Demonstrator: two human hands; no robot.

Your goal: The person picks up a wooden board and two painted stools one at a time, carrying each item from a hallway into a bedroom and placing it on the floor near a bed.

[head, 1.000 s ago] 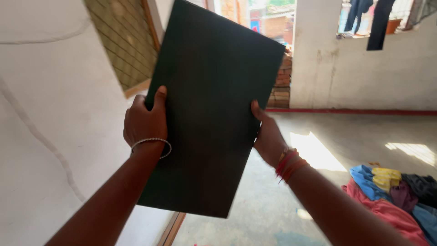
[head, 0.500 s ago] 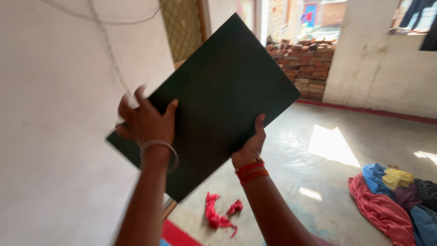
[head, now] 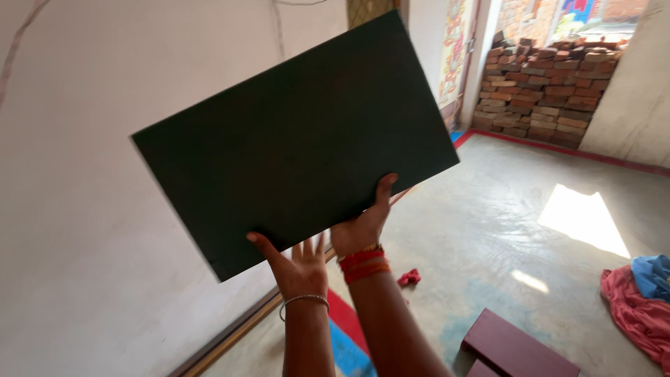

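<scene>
I hold a large dark green rectangular board (head: 293,139) up in front of me, tilted with its right end higher. My right hand (head: 363,227), red threads on its wrist, grips the board's lower edge with the thumb on the front face. Just below that edge is my left hand (head: 299,265), wearing a thin bracelet. Its palm is open and its fingers are spread, with the fingertips and thumb touching the board's lower edge.
A white wall (head: 84,209) runs along the left. A stack of red bricks (head: 544,91) fills the far opening. On the concrete floor lie a red cloth scrap (head: 409,278), maroon blocks (head: 516,345) and a pile of clothes (head: 642,307).
The board has turned from upright to nearly landscape. My left hand let go of its left side and came down under the lower edge. My view swung left and down.
</scene>
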